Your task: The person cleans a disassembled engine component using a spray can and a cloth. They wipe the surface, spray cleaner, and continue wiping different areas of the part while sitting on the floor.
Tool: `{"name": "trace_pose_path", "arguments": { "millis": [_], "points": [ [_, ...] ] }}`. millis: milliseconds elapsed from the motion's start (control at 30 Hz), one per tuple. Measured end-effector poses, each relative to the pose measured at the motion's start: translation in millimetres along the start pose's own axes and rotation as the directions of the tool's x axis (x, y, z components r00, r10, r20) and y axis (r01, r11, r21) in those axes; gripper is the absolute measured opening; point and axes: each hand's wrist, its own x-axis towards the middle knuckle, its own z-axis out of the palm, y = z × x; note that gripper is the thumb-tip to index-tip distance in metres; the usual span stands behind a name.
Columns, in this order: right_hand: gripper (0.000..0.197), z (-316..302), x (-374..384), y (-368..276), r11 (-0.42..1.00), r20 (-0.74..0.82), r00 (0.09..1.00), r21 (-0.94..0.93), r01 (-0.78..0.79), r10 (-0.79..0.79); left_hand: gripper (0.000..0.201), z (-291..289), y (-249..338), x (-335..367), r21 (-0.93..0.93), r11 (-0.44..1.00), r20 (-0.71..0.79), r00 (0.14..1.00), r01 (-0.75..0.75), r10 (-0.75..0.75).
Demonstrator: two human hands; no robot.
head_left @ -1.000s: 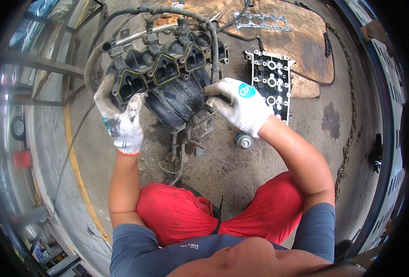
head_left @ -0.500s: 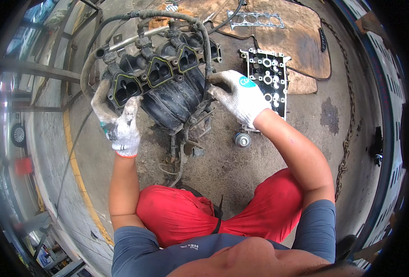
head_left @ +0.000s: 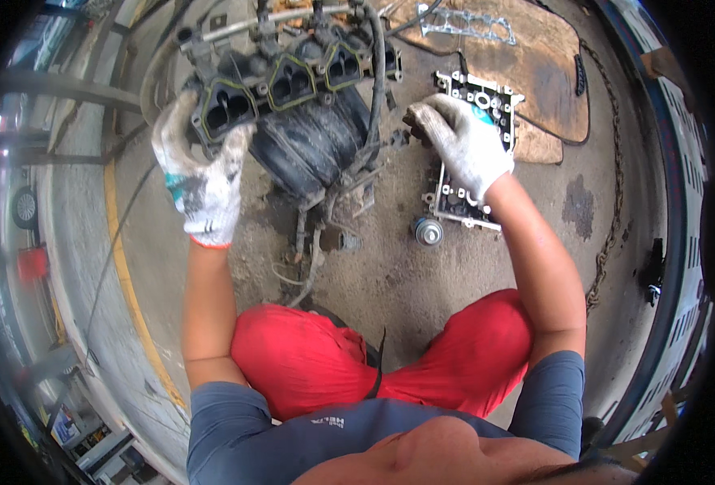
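Observation:
A black intake manifold (head_left: pixel 313 145), with yellowish-green gaskets around its oval ports, lies on the floor ahead and to the left. My left hand (head_left: pixel 204 182), in a soiled white glove, grips its left end, the thumb by the nearest port and the fingers around the outer side. To the right, my gloved right hand (head_left: pixel 464 145) is apart from the manifold, partly covering a cylinder head (head_left: pixel 464 208). Its fingers are bent and pressed together. The fingertips look dark, and whether something small is between them is hidden.
A thick hose (head_left: pixel 379 81) arches over the manifold. A spray can (head_left: pixel 429 233) stands by the cylinder head. Beyond, a metal head gasket (head_left: pixel 466 26) lies on stained brown cardboard (head_left: pixel 543 69). A chain (head_left: pixel 614 186) runs along the right, a metal frame (head_left: pixel 67 87) stands left.
My right hand has left the manifold's right side and moved right, over the cylinder head. My left hand keeps its grip. The whole view has shifted slightly.

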Motion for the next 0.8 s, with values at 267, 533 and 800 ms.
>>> {"name": "trace_pose_path", "arguments": {
  "millis": [267,533,800],
  "points": [
    [0.048,-23.4,-1.8,-5.3,0.99,0.356,0.934,-0.121,0.072,-0.024,0.071,1.0,-4.8,0.9,-0.083,0.995,0.009,0.999,0.051,-0.051],
    [0.033,1.0,6.8,-2.7,0.988,0.212,0.975,-0.126,0.091,-0.063,0.073,0.1,-6.1,6.5,-0.056,0.996,0.025,0.997,-0.066,0.068],
    [0.044,5.4,12.3,5.4,0.988,0.248,0.967,-0.133,0.085,-0.05,0.066,5.0,4.8,4.2,-0.199,0.978,0.029,0.998,0.067,-0.063]
  ]
}}
